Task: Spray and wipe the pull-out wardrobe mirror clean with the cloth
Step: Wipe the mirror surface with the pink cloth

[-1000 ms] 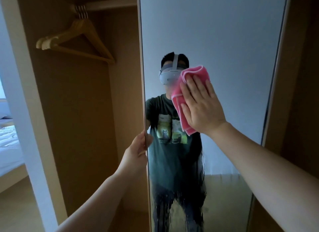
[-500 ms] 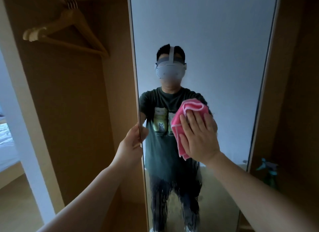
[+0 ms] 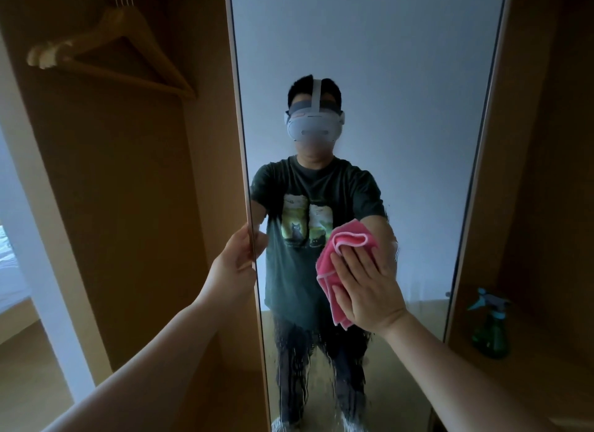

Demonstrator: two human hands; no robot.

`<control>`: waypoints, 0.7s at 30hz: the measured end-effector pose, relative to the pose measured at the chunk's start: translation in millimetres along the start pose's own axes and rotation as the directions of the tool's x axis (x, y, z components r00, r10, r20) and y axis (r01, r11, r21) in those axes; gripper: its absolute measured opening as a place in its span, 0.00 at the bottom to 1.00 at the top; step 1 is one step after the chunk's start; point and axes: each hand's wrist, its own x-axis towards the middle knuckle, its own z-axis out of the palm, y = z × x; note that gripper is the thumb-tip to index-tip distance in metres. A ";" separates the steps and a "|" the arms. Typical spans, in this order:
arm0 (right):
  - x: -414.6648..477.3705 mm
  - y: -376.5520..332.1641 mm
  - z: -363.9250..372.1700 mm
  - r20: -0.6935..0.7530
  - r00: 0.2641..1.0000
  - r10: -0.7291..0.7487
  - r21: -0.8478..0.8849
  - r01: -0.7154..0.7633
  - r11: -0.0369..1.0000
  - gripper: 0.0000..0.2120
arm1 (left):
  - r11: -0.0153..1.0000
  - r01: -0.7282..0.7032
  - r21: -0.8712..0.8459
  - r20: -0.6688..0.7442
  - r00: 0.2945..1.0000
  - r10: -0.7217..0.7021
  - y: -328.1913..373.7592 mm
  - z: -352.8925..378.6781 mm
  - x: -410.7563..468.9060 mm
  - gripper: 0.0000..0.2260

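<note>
This is a bedroom. An open wooden wardrobe (image 3: 128, 206) has wooden hangers (image 3: 106, 55) hanging at its upper left and a tall pull-out mirror (image 3: 369, 61) in its middle. At the far left edge is a bed (image 3: 9, 271) with white bedding, above a pale wood floor (image 3: 29, 383). A green spray bottle (image 3: 490, 328) stands in the wardrobe's right side.

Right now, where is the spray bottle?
In the head view, the green spray bottle stands at the lower right inside the wardrobe, just past the right edge of the mirror and apart from the right hand with the cloth.
</note>
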 end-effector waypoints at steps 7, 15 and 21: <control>17.2 23.9 -12.2 0.003 1.000 -0.013 -0.029 0.013 0.999 0.30 | 1.000 0.000 0.021 0.005 1.000 -0.001 -1.3 -1.2 -0.6 0.28; 65.3 77.2 -43.3 -0.038 0.986 0.163 -0.060 -0.165 0.984 0.33 | 0.999 0.022 -0.026 0.009 1.000 -0.021 3.2 -1.6 -3.3 0.28; 95.4 111.7 -63.7 -0.063 0.940 0.337 -0.073 -0.341 0.937 0.33 | 1.000 0.024 0.007 -0.001 1.000 -0.024 2.7 -1.0 -2.9 0.26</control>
